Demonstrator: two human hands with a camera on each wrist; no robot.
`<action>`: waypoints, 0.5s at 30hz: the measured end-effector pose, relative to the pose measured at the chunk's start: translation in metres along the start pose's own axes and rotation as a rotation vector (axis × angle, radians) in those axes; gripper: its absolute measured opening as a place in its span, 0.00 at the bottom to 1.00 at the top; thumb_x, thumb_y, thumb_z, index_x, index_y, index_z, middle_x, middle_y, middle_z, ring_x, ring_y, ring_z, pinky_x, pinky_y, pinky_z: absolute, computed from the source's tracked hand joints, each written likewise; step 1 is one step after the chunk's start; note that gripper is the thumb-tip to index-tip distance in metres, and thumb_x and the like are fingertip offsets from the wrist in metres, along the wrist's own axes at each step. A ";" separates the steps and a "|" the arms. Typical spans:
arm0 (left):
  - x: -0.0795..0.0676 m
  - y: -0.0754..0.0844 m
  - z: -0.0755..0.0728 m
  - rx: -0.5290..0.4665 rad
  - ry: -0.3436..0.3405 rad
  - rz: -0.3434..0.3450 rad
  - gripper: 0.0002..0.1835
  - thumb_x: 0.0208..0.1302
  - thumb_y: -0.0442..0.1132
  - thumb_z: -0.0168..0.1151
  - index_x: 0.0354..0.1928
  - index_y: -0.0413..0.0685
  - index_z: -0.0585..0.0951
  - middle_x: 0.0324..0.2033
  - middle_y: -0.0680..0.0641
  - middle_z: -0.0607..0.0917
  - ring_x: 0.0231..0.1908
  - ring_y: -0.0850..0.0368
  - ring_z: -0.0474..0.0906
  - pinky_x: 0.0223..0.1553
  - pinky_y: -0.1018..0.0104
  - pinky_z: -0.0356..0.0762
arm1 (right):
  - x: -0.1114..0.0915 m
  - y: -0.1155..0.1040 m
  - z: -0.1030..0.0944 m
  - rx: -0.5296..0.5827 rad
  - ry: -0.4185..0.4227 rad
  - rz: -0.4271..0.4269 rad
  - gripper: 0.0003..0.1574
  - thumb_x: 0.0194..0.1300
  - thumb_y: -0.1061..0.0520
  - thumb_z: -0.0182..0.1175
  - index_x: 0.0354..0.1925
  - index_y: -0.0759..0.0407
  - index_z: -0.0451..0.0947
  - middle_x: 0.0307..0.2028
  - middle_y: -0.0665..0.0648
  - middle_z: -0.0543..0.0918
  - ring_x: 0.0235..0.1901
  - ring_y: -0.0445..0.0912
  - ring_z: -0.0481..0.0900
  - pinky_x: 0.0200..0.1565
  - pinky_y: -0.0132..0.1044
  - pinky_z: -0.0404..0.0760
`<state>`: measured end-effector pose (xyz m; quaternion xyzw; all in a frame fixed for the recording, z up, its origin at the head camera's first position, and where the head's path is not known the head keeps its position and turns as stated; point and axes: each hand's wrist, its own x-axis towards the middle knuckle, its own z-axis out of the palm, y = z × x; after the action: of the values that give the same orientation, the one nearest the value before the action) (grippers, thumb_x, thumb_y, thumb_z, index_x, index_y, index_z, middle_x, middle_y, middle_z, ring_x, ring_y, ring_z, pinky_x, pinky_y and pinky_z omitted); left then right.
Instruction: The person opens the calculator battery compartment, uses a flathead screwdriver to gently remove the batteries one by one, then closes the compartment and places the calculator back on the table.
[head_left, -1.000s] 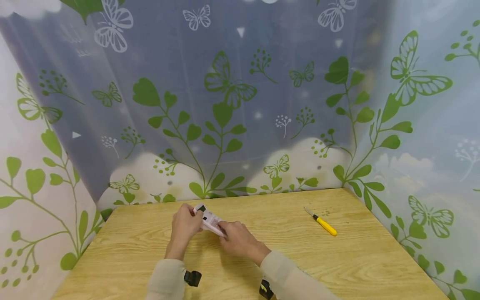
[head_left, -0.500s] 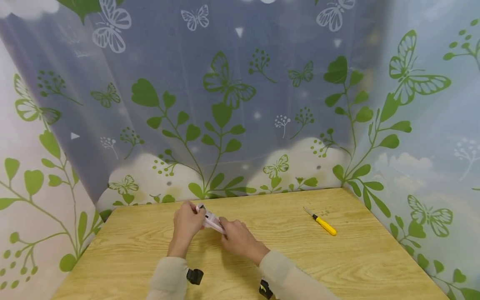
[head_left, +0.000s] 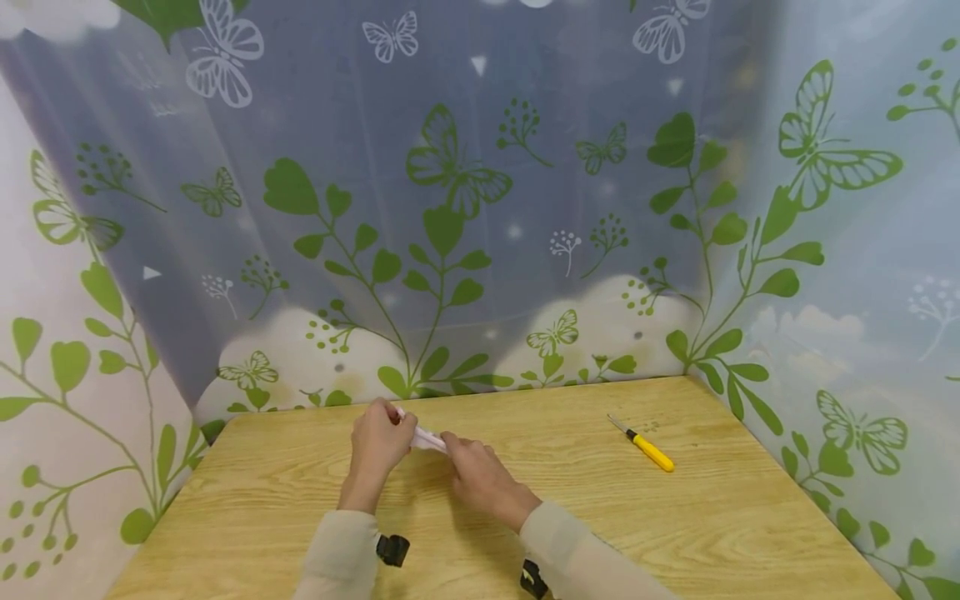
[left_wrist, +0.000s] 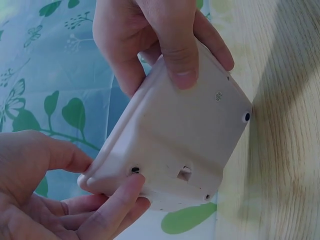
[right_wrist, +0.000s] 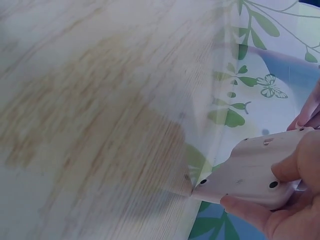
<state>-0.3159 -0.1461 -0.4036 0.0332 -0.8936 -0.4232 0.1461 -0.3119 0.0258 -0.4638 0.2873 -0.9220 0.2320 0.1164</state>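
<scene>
Both hands hold a pale pink-white calculator [head_left: 429, 440] above the table. My left hand [head_left: 378, 446] pinches its far left end. In the left wrist view its thumb is on the rim, with a fingertip [left_wrist: 134, 184] right beside a dark round spot on the back. My right hand [head_left: 483, 479] grips the opposite end, a thumb [left_wrist: 183, 70] pressed flat on the back in that view. The calculator's back [right_wrist: 250, 170] shows small holes, dark round feet and a square opening [left_wrist: 184, 173]. Its keys and screen are hidden from the head view.
A yellow-handled screwdriver [head_left: 651, 451] lies on the wooden table [head_left: 570, 500] to the right. Several tiny bits [head_left: 651, 426] lie by its shaft. Printed curtains [head_left: 480, 250] stand behind and at both sides.
The calculator has tipped so that its keys and screen, visible earlier, have turned out of the head view. My left hand has shifted slightly right. The screwdriver stays put.
</scene>
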 end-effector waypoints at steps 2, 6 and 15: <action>0.000 0.000 0.001 0.015 0.006 0.005 0.09 0.66 0.40 0.60 0.35 0.40 0.75 0.23 0.43 0.84 0.18 0.57 0.79 0.20 0.67 0.71 | -0.001 0.000 0.000 -0.011 0.001 0.013 0.28 0.66 0.74 0.59 0.63 0.63 0.71 0.39 0.61 0.87 0.37 0.48 0.88 0.34 0.34 0.86; 0.002 0.000 0.001 0.042 0.006 0.004 0.10 0.66 0.42 0.60 0.36 0.40 0.76 0.26 0.44 0.82 0.23 0.54 0.77 0.23 0.66 0.69 | -0.002 0.001 -0.001 -0.013 0.010 0.024 0.30 0.63 0.75 0.60 0.62 0.62 0.71 0.41 0.64 0.87 0.41 0.51 0.88 0.38 0.38 0.88; 0.001 0.002 0.001 0.049 0.003 -0.010 0.23 0.73 0.54 0.54 0.49 0.39 0.82 0.45 0.38 0.88 0.43 0.42 0.84 0.42 0.50 0.82 | -0.003 0.005 -0.007 0.034 0.091 -0.023 0.26 0.63 0.77 0.59 0.58 0.64 0.71 0.41 0.66 0.88 0.43 0.56 0.89 0.38 0.42 0.89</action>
<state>-0.3175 -0.1444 -0.4028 0.0421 -0.9031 -0.4021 0.1446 -0.3121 0.0344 -0.4603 0.2891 -0.9083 0.2592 0.1557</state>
